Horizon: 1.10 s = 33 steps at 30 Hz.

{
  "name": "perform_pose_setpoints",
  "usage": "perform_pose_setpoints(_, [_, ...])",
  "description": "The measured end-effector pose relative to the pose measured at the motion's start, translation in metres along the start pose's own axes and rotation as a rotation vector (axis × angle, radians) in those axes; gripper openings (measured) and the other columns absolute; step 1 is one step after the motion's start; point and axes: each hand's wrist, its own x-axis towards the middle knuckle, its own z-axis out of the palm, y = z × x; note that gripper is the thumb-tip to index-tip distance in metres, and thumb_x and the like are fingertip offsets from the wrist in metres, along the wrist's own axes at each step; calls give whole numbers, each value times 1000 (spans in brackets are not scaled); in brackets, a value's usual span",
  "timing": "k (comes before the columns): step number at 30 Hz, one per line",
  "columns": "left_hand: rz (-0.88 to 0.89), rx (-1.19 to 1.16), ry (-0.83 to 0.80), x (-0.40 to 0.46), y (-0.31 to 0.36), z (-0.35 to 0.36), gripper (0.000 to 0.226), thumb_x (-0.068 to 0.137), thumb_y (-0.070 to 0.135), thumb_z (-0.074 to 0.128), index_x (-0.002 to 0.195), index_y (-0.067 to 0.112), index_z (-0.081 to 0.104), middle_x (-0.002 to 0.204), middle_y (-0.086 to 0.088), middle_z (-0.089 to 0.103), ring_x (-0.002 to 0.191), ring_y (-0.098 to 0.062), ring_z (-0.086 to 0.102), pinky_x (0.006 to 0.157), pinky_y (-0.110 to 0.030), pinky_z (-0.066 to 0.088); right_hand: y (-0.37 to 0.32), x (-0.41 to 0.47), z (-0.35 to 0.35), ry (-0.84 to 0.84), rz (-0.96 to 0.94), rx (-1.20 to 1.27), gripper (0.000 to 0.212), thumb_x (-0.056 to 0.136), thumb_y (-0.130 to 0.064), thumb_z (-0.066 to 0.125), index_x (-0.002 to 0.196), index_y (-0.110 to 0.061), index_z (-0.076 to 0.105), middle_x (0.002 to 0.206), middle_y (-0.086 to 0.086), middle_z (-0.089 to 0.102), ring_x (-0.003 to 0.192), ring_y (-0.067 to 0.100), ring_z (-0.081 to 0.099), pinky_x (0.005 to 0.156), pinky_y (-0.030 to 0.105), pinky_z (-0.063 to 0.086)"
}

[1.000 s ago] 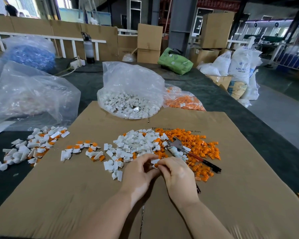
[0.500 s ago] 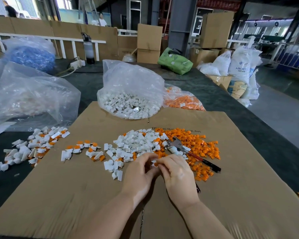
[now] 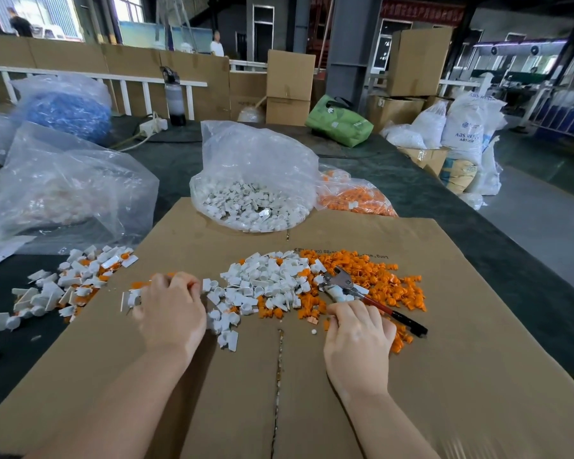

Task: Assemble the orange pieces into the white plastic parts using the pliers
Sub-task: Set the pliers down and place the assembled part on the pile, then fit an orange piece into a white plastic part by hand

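Cardboard sheet (image 3: 444, 376) fills the lower frame, laid over a dark table (image 3: 471, 226). Left hand (image 3: 169, 313) at centre left, knuckles up, fingers curled over a small row of assembled white-and-orange pieces (image 3: 130, 298); whether it grips one cannot be told. Right hand (image 3: 358, 336) at centre right, fingers curled down at the near edge of the loose orange pieces (image 3: 378, 276); what it pinches, if anything, is hidden. Pliers (image 3: 362, 293) lie just above the right hand on the orange pile, head toward the white plastic parts (image 3: 265, 279) heaped at centre, handles pointing lower right. More finished pieces (image 3: 67, 283) spill off the cardboard at left. Clear bag of white parts (image 3: 252, 187) at upper centre; bag of orange parts (image 3: 352, 197) beside it to the right.
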Motion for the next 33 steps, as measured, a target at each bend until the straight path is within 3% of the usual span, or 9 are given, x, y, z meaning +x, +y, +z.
perform_pose_setpoints(4, [-7, -10, 17, 0, 0, 4, 19, 96, 20, 43, 102, 26, 61, 117, -6, 48, 116, -29, 34, 95, -44, 26, 1, -1, 2, -6, -48, -23, 21, 64, -3, 82, 78, -15, 72, 77, 0, 64, 71, 26, 60, 68, 43, 46])
perform_pose_setpoints(7, [80, -64, 66, -6, 11, 6, 17, 94, 21, 50, 107, 25, 61, 120, -4, 49, 118, -27, 34, 95, -41, 26, 0, -1, 3, -12, -124, -47, 20, 65, -12, 83, 81, -18, 73, 79, -1, 63, 71, 24, 59, 69, 42, 45])
perform_pose_setpoints(11, [364, -266, -54, -25, 31, 17, 13, 92, 17, 55, 102, 19, 64, 100, 6, 49, 106, -18, 41, 83, -16, 24, -4, 0, 3, -32, -196, -118, 19, 66, -22, 84, 82, -21, 74, 78, -2, 64, 71, 22, 58, 70, 44, 47])
perform_pose_setpoints(14, [516, -280, -145, -41, 43, 31, 23, 92, 17, 55, 113, 20, 63, 104, 10, 46, 106, -9, 37, 85, -8, 19, -4, 1, 3, -34, -203, -138, 15, 65, -23, 84, 73, -22, 72, 70, -5, 62, 67, 20, 56, 69, 42, 47])
perform_pose_setpoints(17, [586, -159, -196, -51, 46, 48, 41, 97, 22, 46, 138, 29, 42, 129, 9, 40, 118, -10, 29, 101, -16, 21, -3, 1, 4, -38, -190, -145, 17, 64, -21, 85, 69, -22, 69, 66, -7, 60, 66, 19, 55, 75, 39, 40])
perform_pose_setpoints(20, [591, -77, -207, -54, 44, 57, 52, 98, 20, 42, 145, 35, 24, 140, 12, 29, 122, -11, 24, 106, -20, 21, -3, 0, 5, -49, -183, -164, 19, 63, -19, 85, 66, -23, 67, 64, -7, 59, 66, 19, 54, 75, 36, 28])
perform_pose_setpoints(25, [578, -137, -179, -53, 44, 58, 33, 97, 19, 48, 127, 31, 47, 128, 16, 41, 112, -7, 31, 97, -14, 23, -4, 0, 4, -24, -190, -145, 18, 71, -22, 81, 63, -22, 65, 60, -7, 56, 65, 20, 55, 76, 35, 27])
perform_pose_setpoints(33, [591, -101, -187, -51, 49, 57, 18, 95, 18, 49, 105, 32, 56, 112, 17, 50, 91, -3, 31, 81, -15, 23, -4, 1, 3, -59, -192, -144, 30, 60, -10, 86, 57, -21, 58, 55, -7, 53, 60, 19, 53, 71, 33, 28])
